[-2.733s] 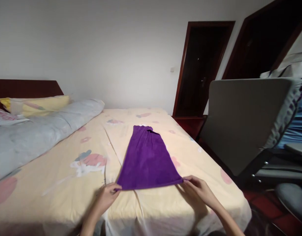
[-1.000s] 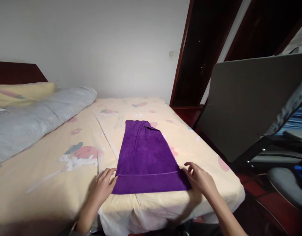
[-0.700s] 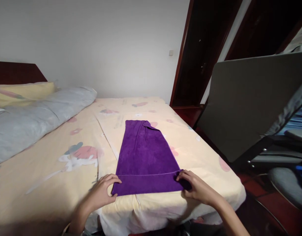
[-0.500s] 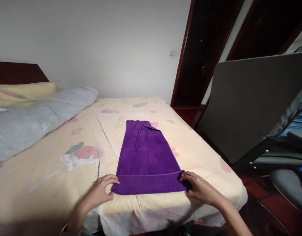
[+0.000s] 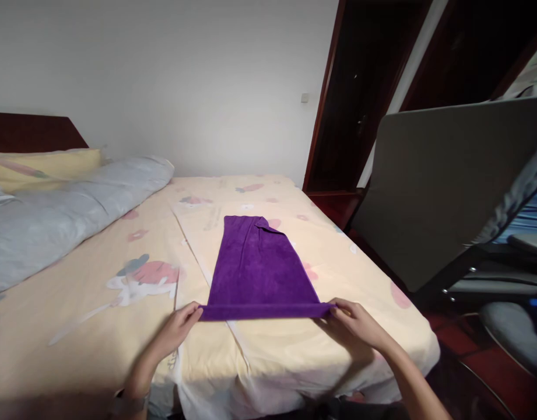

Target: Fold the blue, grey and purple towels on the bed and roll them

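Observation:
A purple towel (image 5: 262,265) lies lengthwise on the bed, its near end folded over into a narrow band that is held taut. My left hand (image 5: 179,326) pinches the left end of this band between thumb and fingers. At the band's right end, my right hand (image 5: 355,321) grips the other corner in the same way. The band looks slightly raised at the near side, casting a shadow on the sheet. At the towel's far right corner a small flap is creased and turned over.
The bed has a pale yellow printed sheet (image 5: 141,326). A grey quilt (image 5: 88,198) and a yellow pillow (image 5: 49,169) lie at the left. To the right of the bed stands a large dark grey panel (image 5: 443,186), with a dark door (image 5: 364,99) behind.
Both hands have lifted the towel's near edge and moved it away from me, so the wide flat fold is now a narrow band. The far part of the towel has stayed put.

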Demonstrator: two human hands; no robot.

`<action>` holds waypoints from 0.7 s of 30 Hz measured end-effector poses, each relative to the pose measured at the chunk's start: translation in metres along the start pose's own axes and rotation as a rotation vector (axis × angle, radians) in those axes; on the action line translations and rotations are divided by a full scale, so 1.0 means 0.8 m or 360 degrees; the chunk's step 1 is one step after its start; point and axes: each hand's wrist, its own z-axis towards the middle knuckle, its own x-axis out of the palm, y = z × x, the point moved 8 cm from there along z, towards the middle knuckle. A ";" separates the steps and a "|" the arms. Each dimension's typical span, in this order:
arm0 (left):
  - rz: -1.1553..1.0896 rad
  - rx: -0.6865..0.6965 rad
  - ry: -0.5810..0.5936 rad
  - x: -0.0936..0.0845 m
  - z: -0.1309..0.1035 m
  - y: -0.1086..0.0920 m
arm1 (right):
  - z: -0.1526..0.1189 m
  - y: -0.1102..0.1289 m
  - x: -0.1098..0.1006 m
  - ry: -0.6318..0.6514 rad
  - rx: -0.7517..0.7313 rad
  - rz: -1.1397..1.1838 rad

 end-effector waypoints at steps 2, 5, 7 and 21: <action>-0.0050 0.0083 -0.0044 0.003 0.017 -0.009 | 0.023 -0.006 -0.005 -0.0169 0.0046 0.0016; -0.0116 0.0055 -0.0104 0.011 0.040 -0.012 | 0.049 -0.019 -0.006 -0.0377 0.0201 0.0034; -0.0176 -0.0010 -0.0096 0.019 0.047 -0.008 | 0.055 -0.025 0.002 -0.0365 0.0284 0.0068; -0.0188 -0.0122 -0.0290 0.017 0.029 0.010 | 0.045 -0.035 0.002 -0.0322 0.0204 0.0047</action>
